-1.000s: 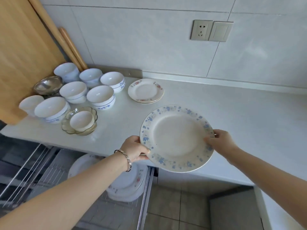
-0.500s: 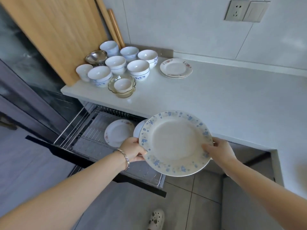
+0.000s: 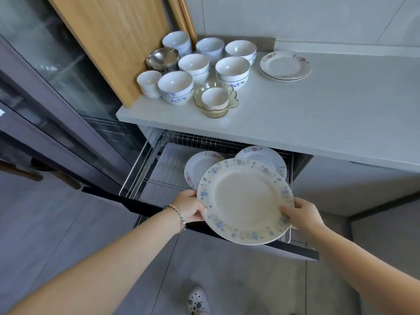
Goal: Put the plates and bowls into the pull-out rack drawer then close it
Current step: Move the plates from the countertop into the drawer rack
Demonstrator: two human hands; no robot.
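Note:
I hold a large white plate with a blue flower rim (image 3: 244,200) by both edges, my left hand (image 3: 189,206) on its left rim and my right hand (image 3: 300,214) on its right rim. It hangs above the front right of the open pull-out wire rack drawer (image 3: 159,176). Two plates lie in the rack behind it, one (image 3: 197,165) to the left and one (image 3: 263,155) to the right. On the counter (image 3: 329,114) stand several white bowls (image 3: 231,71) and a small stack of red-flowered plates (image 3: 285,65).
A steel bowl (image 3: 162,59), a white cup (image 3: 148,84) and a small bowl inside a glass dish (image 3: 216,101) sit among the bowls. A wooden board (image 3: 113,42) leans at the left. A glass-fronted cabinet (image 3: 45,87) stands left of the drawer. My shoe (image 3: 197,301) is on the floor.
The plate has come off the counter and moved down and forward over the open drawer. My view has tilted down, so the rack and floor show more.

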